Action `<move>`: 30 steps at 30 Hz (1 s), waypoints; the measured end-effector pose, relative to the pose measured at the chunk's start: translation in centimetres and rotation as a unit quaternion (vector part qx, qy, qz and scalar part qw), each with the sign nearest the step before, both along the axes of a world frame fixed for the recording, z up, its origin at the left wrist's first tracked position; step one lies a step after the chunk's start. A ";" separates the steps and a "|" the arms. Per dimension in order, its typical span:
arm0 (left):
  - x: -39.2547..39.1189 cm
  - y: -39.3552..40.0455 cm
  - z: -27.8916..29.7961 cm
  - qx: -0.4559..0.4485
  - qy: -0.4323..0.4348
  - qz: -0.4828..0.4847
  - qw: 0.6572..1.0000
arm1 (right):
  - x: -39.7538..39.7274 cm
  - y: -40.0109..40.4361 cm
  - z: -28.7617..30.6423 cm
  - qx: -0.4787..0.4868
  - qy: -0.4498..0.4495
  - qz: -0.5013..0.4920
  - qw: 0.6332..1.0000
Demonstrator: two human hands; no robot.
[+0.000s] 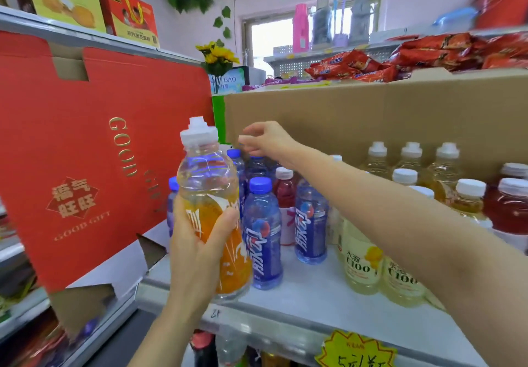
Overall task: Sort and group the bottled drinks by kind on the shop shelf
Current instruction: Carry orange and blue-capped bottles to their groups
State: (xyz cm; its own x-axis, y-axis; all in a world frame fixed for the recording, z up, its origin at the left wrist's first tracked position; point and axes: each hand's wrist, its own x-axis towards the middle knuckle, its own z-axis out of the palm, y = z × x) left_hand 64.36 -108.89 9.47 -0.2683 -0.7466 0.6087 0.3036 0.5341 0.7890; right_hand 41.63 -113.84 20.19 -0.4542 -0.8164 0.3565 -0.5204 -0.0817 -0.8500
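We are gripping the clear orange-labelled plastic bottle with a white sports cap [210,209] upright in our left hand [197,255], just off the white shelf's front edge [285,323]; our right hand [265,140] is hovering empty, fingers loosely spread, over the blue-capped bottles [261,232]. Those are standing upright just beyond and right of the held bottle; the right hand is nearer them.

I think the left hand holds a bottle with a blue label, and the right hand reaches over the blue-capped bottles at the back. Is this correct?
Not quite. In the head view the bottle in the left hand has an orange label, not blue. The rest holds: the right hand reaches over the blue-capped bottles at the back.
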 end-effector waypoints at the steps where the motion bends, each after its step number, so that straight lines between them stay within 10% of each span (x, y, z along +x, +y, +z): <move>1: -0.5 0.1 0.4 -0.003 0.007 -0.019 1.000 | 0.6 1.8 0.3 -0.046 0.003 -0.006 0.999; 10: -6.9 5.2 1.7 0.010 0.076 -0.169 0.983 | 9.0 19.4 -8.4 -0.209 -0.086 0.064 0.972; 20: -10.5 15.5 -2.6 0.007 0.002 -0.374 0.927 | 7.2 28.5 -14.6 -0.282 -0.037 -0.122 0.951; 30: -17.3 17.5 -3.8 -0.112 -0.068 -0.132 0.982 | -0.8 38.2 -15.0 -0.248 -0.049 -0.238 0.938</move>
State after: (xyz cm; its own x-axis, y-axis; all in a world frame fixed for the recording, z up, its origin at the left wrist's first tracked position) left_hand 47.02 -91.43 5.66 -0.5248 -0.4908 0.6955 0.3559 0.6157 0.7030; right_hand 40.82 -75.69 5.20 -0.7757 -0.2574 0.5762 -0.5193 -0.2585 -0.8145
